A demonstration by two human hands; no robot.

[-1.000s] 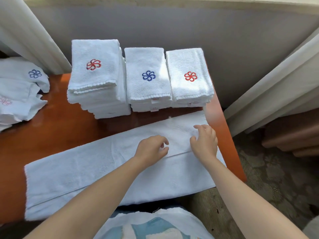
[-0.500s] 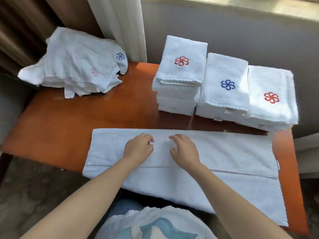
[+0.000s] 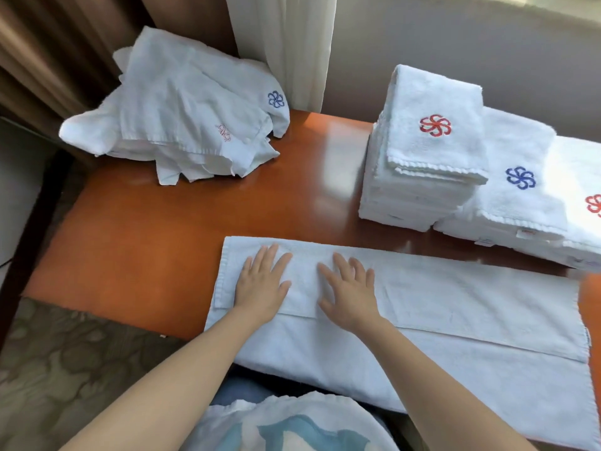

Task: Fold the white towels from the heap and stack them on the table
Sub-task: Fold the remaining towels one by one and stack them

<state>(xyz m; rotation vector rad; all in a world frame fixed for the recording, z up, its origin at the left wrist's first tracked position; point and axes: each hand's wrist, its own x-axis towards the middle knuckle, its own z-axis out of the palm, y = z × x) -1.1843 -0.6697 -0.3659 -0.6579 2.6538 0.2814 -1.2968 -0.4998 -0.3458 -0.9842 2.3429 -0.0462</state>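
Head view: A person presses both palms flat on a long white towel (image 3: 455,320) spread along the near edge of a glossy orange-brown surface (image 3: 162,242), across the lower centre and right of the frame. The left hand (image 3: 261,284) lies near the towel's left end, and the right hand (image 3: 349,294) is just beside it toward the middle. Each grip is wide, fingers straight and spread, holding nothing. The towel's far strip is folded over toward the person, its edge running as a line under both wrists, and the near part reaches past the surface's edge.

At upper left, a rumpled heap (image 3: 182,105) of white towels sits on the far corner, showing a blue flower emblem and a faint red one. At upper right, three piles of folded towels stand side by side, touching. The tallest stack (image 3: 429,148) is topped by a red flower, the middle stack (image 3: 520,203) by a blue one, and the third stack (image 3: 582,177) is cut off by the right edge. A pale curtain (image 3: 279,43) hangs at top centre. Patterned carpet (image 3: 65,369) fills the lower left.
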